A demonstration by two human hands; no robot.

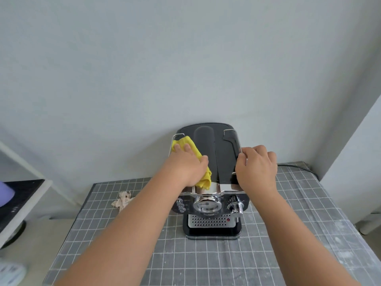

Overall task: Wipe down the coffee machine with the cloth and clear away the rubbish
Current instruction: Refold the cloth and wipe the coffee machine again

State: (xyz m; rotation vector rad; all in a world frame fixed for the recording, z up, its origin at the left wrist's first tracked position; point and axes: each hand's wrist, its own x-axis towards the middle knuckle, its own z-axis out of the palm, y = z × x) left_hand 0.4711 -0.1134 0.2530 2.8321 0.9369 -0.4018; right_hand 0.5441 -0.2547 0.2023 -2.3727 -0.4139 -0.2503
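A black and chrome coffee machine (pixel 214 159) stands at the back of the table against the wall. My left hand (pixel 185 166) presses a yellow cloth (pixel 190 146) flat on the left side of the machine's glossy black top. My right hand (pixel 256 167) grips the machine's right top edge, fingers curled over the rail. A crumpled beige scrap of paper (pixel 123 200) lies on the table to the left of the machine, apart from both hands.
The table wears a grey grid-patterned cloth (pixel 206 261). A black power cable (pixel 296 167) runs off behind the machine to the right. A white shelf unit with a dark surface (pixel 22 195) stands to the left, and a white wall corner (pixel 354 153) juts in at the right.
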